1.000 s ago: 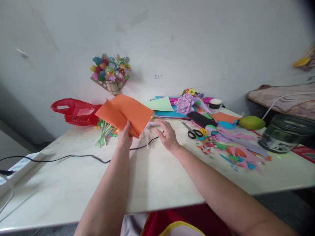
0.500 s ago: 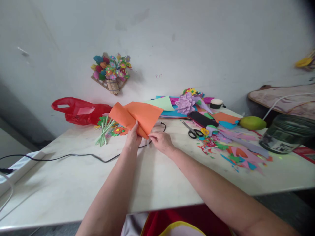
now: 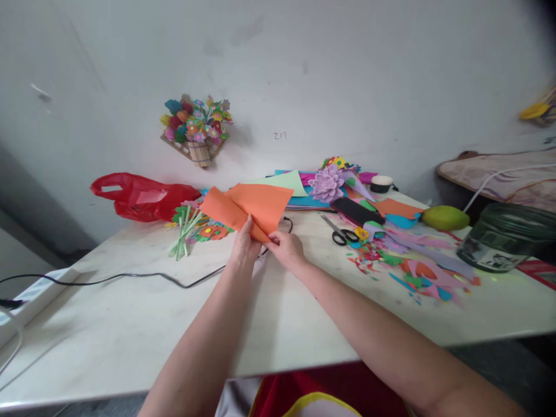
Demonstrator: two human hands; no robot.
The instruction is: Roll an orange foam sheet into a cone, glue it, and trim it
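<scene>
An orange sheet (image 3: pixel 264 204), folded over on its left side into a cone-like shape, is held above the table in the head view. My left hand (image 3: pixel 245 244) is closed round its lower part, the thumb lying on the folded flap. At the pointed lower right corner, my right hand (image 3: pixel 286 248) pinches the sheet between thumb and fingers. Behind it rests a pale green sheet (image 3: pixel 295 184). Left of my hands lies a bundle of pale green stems (image 3: pixel 185 234) with coloured flowers (image 3: pixel 212 232). Scissors (image 3: pixel 341 231) with black handles lie to the right.
A red plastic bag (image 3: pixel 143 197) sits at the back left. A black cable (image 3: pixel 163 278) crosses the table. Colourful scraps (image 3: pixel 417 272), a dark phone-like object (image 3: pixel 356 211), a green-yellow fruit (image 3: pixel 446 218) and a glass jar (image 3: pixel 504 237) occupy the right side.
The orange sheet and my left hand have shifted slightly right and down. My right hand stays at the pointed corner, now closer to my left hand.
</scene>
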